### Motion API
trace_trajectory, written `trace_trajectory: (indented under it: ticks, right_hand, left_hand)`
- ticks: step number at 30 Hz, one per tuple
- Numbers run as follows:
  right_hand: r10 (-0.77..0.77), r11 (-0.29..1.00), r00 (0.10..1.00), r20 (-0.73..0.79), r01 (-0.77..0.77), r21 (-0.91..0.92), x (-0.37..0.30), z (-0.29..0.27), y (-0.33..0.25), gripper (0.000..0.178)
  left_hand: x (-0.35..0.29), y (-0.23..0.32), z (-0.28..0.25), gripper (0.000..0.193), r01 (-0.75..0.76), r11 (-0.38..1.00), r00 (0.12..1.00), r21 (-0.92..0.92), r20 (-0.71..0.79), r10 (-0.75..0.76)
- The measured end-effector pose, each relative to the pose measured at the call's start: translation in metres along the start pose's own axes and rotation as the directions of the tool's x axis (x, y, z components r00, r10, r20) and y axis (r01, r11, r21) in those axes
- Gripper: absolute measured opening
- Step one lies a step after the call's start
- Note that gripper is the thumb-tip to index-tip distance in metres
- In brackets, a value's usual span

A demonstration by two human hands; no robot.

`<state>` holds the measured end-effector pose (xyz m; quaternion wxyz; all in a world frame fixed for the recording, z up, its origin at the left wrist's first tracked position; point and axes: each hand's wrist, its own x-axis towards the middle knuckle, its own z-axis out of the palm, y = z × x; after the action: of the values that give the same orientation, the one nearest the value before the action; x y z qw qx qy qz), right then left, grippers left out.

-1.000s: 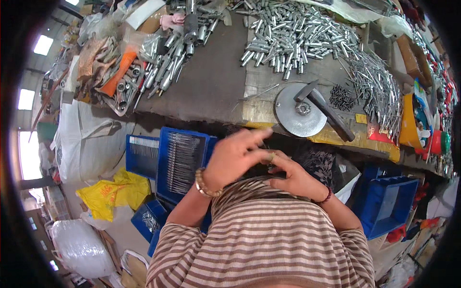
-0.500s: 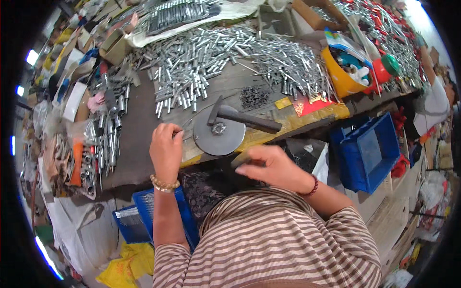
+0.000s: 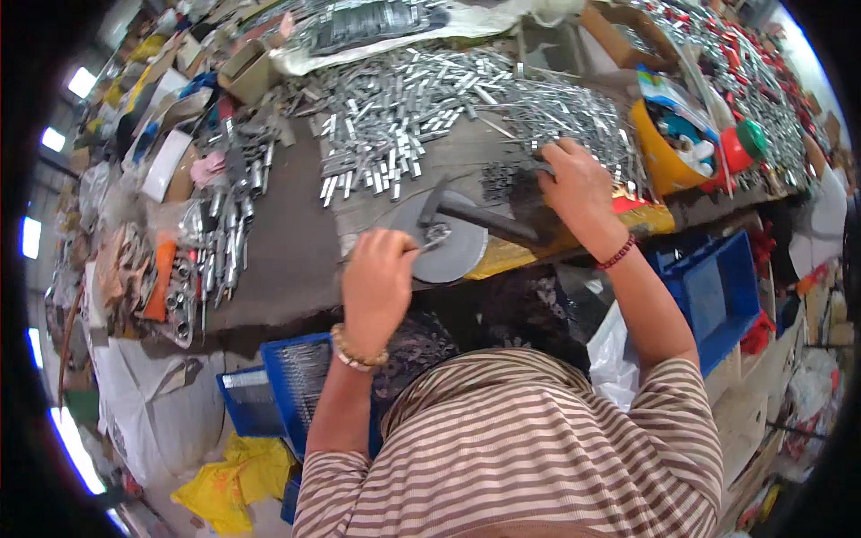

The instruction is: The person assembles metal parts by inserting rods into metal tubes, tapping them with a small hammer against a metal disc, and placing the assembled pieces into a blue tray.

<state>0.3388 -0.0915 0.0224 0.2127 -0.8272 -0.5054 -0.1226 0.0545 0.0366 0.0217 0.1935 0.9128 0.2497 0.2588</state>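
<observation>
Workbench (image 3: 291,202) under metal tubes (image 3: 386,134), disc (image 3: 459,253), black pieces (image 3: 504,181)

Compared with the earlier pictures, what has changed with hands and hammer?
From close to the body, the right hand moved forward to the small black pieces, and the left hand to the left side of the metal disc. What either grips is unclear. The hammer still lies across the disc.

Centre: grey round disc (image 3: 464,254), a hammer (image 3: 489,221) lying across it | 9 o'clock: left hand (image 3: 378,282), fingers curled at the disc's left edge, contents hidden | 2 o'clock: right hand (image 3: 578,190), fingers bent beside small black pieces (image 3: 504,179), contact unclear | 11 o'clock: heaped silver tubes (image 3: 386,134) | 3 o'clock: blue bin (image 3: 717,296)
</observation>
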Motion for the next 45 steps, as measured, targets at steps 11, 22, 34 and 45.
trace_trajectory:
  ticks: [11, 22, 34, 45]
  right_hand:
    - [0.085, 0.083, 0.836, 0.541, -0.547, 0.833, -0.039, -0.021, -0.083, 0.011]
    - [0.036, 0.077, 0.87, 0.492, -0.493, 0.867, -0.051, -0.008, -0.074, 0.009]
    - [-0.132, 0.756, 0.969, 0.209, -0.038, 0.653, -0.056, -0.006, -0.077, 0.019]
    - [-0.212, 0.839, 0.965, 0.153, 0.099, 0.536, -0.05, -0.003, -0.081, 0.018]
  left_hand:
    - [0.017, 0.039, 0.037, 0.007, 0.299, 0.662, 0.947, -0.687, 0.128, -0.296]
    - [0.068, -0.056, 0.009, 0.027, -0.062, 0.969, 0.997, 0.24, -0.027, 0.071]
    - [0.072, -0.068, -0.006, 0.019, -0.383, 0.9, 0.918, 0.208, 0.192, 0.347]
    - [0.044, -0.076, -0.018, 0.021, -0.262, 0.965, 0.959, 0.012, 0.11, 0.26]
